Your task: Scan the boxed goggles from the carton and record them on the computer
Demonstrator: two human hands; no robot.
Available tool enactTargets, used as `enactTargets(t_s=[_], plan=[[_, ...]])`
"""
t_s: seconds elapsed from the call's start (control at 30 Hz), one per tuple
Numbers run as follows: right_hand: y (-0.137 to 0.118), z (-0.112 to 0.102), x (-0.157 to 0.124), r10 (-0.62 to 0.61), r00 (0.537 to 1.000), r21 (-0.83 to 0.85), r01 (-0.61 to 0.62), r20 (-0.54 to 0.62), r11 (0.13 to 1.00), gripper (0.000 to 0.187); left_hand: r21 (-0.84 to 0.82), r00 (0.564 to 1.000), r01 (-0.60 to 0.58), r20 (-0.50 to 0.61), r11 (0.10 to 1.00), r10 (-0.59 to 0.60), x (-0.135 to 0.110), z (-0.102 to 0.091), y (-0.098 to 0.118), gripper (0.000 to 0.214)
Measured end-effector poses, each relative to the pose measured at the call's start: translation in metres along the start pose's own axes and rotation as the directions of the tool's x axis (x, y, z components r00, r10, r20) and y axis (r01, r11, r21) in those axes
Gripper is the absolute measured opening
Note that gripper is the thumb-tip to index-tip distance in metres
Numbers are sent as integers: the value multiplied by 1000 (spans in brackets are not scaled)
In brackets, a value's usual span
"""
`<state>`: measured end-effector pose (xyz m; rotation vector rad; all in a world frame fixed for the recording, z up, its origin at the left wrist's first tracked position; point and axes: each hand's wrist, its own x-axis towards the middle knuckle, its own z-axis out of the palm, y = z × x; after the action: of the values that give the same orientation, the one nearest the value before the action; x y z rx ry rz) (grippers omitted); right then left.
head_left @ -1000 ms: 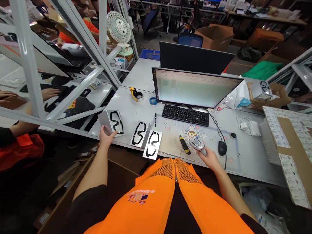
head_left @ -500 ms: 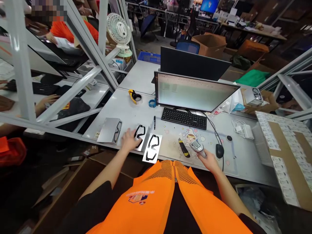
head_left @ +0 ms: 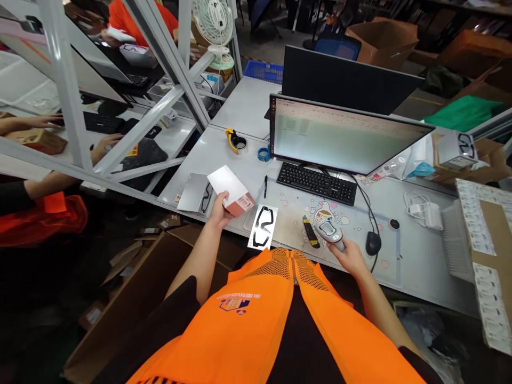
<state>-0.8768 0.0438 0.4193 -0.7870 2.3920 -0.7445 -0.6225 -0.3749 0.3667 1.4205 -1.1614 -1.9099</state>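
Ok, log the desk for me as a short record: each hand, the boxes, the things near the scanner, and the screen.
Left hand: gripping a tilted pale box, printed end toward the body
Pale box touching desk: cannot tell
Right hand: holding a scanner by its handle
Left of pale box: a grey box on the desk
Front edge: a white box, black outline on top
Beside scanner: a knife on its left, a mouse on its right
Screen: lit, behind the keyboard

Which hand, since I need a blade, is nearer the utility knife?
Right. The right hand is just right of the utility knife; the left hand is farther, leftward.
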Motion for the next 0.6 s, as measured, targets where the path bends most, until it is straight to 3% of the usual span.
enactTargets(t_s=[0.13,0.27,0.33,0.47,0.6], plan=[[-24,-1,-6,-141,989,73,137,50,988,41,-336,984,123,166,934,-70,-35,47,6,64],[-53,-7,-10,-266,957,73,259,114,963,32,-383,937,277,309,881,-160,-65,99,-11,65],[-64,-9,-11,-290,950,50,286,119,957,28,-366,922,319,331,874,-198,-73,117,-24,67],[-74,-8,-13,-319,942,41,316,103,948,25,-318,925,325,303,891,-229,-78,139,-51,71],[-74,-5,-11,-293,948,45,290,123,956,26,-288,926,317,298,904,-230,-76,142,-66,74]])
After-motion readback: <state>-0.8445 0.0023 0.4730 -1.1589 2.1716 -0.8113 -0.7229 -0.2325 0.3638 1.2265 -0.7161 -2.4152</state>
